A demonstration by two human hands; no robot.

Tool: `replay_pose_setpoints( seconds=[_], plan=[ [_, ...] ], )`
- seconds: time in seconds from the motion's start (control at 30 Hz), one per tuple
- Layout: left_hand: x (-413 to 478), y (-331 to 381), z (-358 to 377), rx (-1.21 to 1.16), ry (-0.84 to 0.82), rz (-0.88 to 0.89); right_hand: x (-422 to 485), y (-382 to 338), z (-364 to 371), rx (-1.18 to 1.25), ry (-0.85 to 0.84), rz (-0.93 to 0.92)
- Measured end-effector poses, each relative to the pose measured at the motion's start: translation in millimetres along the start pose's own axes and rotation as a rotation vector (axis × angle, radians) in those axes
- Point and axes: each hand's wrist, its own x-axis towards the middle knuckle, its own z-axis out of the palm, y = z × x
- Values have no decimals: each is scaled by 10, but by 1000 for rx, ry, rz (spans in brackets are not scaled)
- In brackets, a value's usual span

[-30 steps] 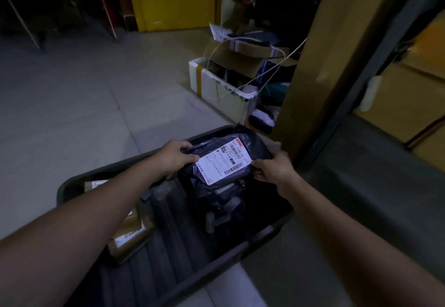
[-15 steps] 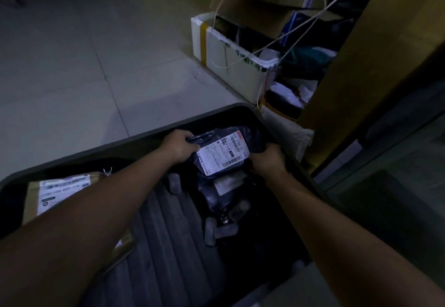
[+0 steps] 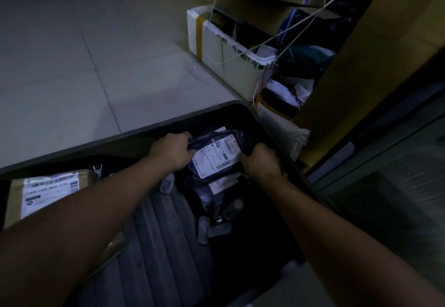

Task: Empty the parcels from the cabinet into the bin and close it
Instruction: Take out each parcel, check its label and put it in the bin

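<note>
A dark plastic-bag parcel with a white shipping label lies low inside the black bin, near its far right corner. My left hand grips the parcel's left edge and my right hand grips its right edge. Beneath it sit other dark bagged parcels. A cardboard box parcel with a white label rests at the bin's left end, partly behind my left forearm. The bin's floor is ribbed and grey.
A white foam box with yellow tape stands on the tiled floor beyond the bin, piled with cartons and trailing white cables. A tall brown cabinet panel rises at the right. Bare floor tiles spread to the left.
Both hands have carried the labelled parcel downward, deeper into the bin onto the other bags. The view has tilted further down and closer to the bin.
</note>
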Motion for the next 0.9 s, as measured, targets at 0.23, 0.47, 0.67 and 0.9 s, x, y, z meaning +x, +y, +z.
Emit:
replay_pose_setpoints(
  seconds=[0.23, 0.47, 0.67, 0.9],
  plan=[
    [-412, 267, -715, 153, -199, 54, -519, -214, -787, -40, -163, -86],
    [-1180, 1027, -1471, 217, -248, 230, -1507, -174, -1966, -31, -225, -182],
    [-1987, 1940, -1892, 201, -210, 388, -2483, 130, -3086, -85, -121, -150],
    [-2901, 3123, -2126, 181, -178, 532, -3497, 835, -4036, -124, 52, -2]
  ],
)
